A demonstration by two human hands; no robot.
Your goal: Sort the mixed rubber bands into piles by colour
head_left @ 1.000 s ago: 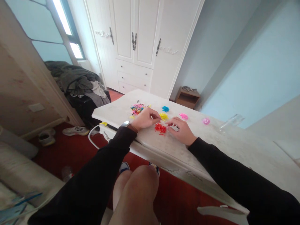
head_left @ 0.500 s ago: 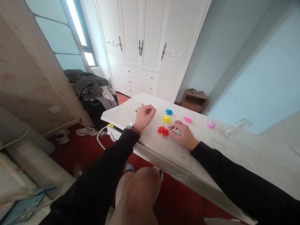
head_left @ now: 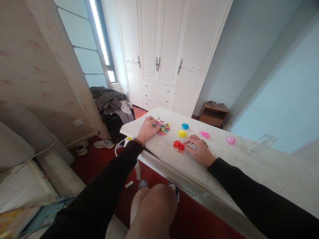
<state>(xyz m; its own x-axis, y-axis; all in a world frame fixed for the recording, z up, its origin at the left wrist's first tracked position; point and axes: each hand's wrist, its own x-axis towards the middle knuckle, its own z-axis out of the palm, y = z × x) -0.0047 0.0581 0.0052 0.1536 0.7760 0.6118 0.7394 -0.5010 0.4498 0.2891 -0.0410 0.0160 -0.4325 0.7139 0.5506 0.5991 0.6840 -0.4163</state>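
Observation:
On the white table (head_left: 224, 166), my left hand (head_left: 147, 130) reaches with its fingers stretched to the left edge of a mixed pile of small coloured rubber bands (head_left: 163, 128). Its fingertips touch the pile. My right hand (head_left: 199, 151) rests beside a heap of red rubber bands (head_left: 178, 145), fingers bent, thumb apart from them and nothing visible between. Behind the red heap are yellow bands (head_left: 182, 133) and blue bands (head_left: 185, 126). Pink bands (head_left: 204, 134) lie farther right. Some dark bands (head_left: 205, 142) are partly hidden behind my right hand.
A pink round item (head_left: 231, 140) and a clear glass lying on its side (head_left: 263, 144) are at the right on the table. A white cable (head_left: 117, 151) hangs by the left edge. Beyond stand a white wardrobe (head_left: 171, 43) and a heap of clothes (head_left: 112, 99).
My left hand has turned over from a curled pose and stretched toward the mixed pile, which now shows. The right hand stays by the red bands. The view has shifted slightly left.

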